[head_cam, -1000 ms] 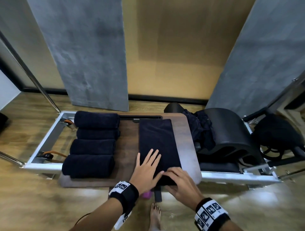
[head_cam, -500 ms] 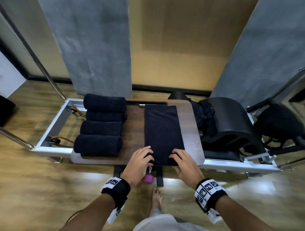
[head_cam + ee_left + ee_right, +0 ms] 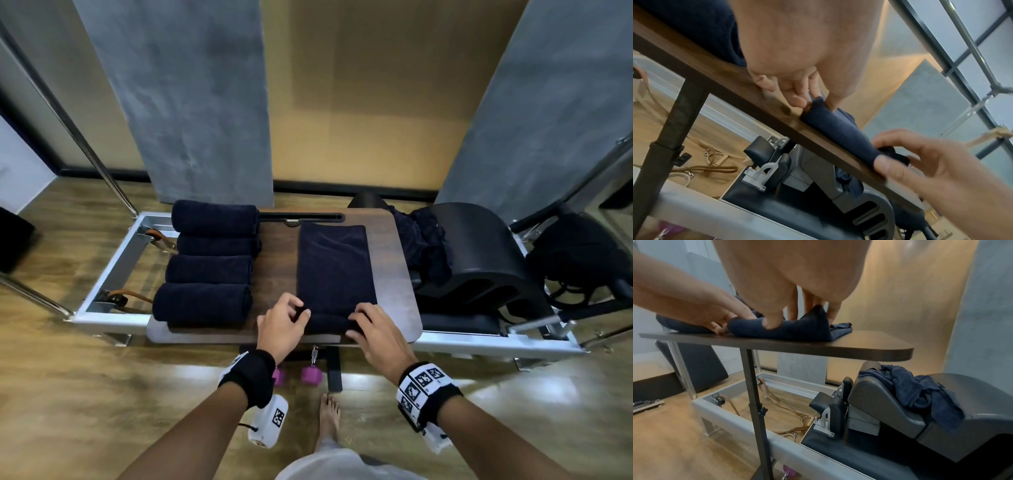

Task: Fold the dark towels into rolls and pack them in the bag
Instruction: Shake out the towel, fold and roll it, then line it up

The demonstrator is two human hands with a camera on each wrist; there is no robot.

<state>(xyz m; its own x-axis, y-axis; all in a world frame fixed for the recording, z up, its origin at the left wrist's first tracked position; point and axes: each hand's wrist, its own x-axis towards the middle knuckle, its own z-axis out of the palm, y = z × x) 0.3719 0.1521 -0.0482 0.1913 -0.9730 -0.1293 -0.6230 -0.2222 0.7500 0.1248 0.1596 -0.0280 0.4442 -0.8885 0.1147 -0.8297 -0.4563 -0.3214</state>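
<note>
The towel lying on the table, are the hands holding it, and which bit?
Yes. Both hands grip the flat towel at its near end, where a roll has begun: the left hand pinches the roll's left end, the right hand curls over its right end.

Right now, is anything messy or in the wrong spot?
Yes. One dark towel lies crumpled on the black curved pad beside the table, not rolled like the four rolls lined up on the left. The hands are just starting to roll the flat towel.
</note>
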